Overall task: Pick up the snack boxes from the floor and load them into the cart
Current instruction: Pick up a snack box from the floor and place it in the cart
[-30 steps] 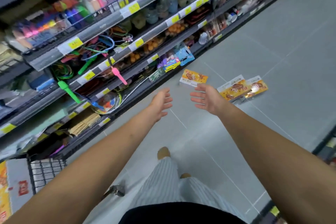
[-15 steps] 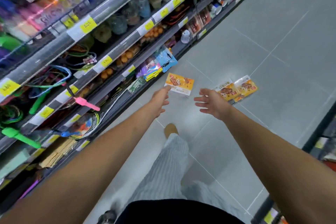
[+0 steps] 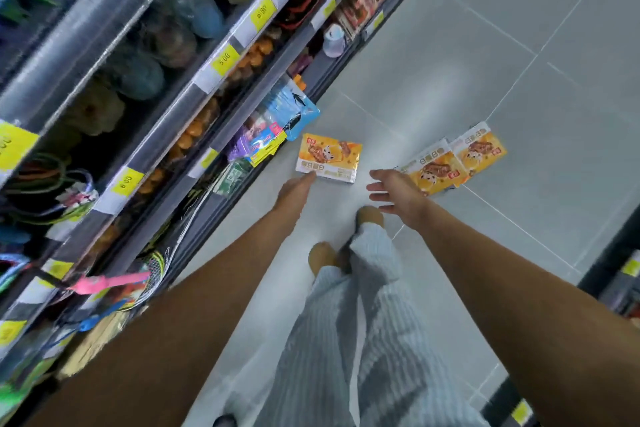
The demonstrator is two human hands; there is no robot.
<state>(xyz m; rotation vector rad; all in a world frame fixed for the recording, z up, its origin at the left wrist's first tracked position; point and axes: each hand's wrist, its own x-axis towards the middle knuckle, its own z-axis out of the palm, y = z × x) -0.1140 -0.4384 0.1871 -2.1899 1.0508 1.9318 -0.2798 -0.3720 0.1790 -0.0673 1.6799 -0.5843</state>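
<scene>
Three snack boxes wait on the grey floor (image 3: 450, 62), and none is lifted yet. Judging by this, the pick-up has only reached the approach, and every carry to the cart is still ahead. The cart itself is out of view, so you cannot tell what it already holds.

The nearest box (image 3: 329, 158) lies flat just beyond your left hand (image 3: 296, 189). That hand reaches out with its fingers straight and holds nothing. Its fingertips are at the box's near left corner, touching or a hair short; the view does not settle which. Your right hand (image 3: 394, 194) hovers wide open with its fingers spread, just to the right of that box and apart from it. Just beyond and to the right of that hand lie the two other boxes (image 3: 434, 172), side by side and overlapping a little. The store shelf (image 3: 207, 80) runs along the far side of your left hand.

Compared with a second ago, you have bent lower and stepped in. The boxes fill more of the view, and both hands have dropped from well short of the nearest box to either side of it. The cart corner that showed at the lower left is gone from view. The boxes themselves have not shifted.
</scene>
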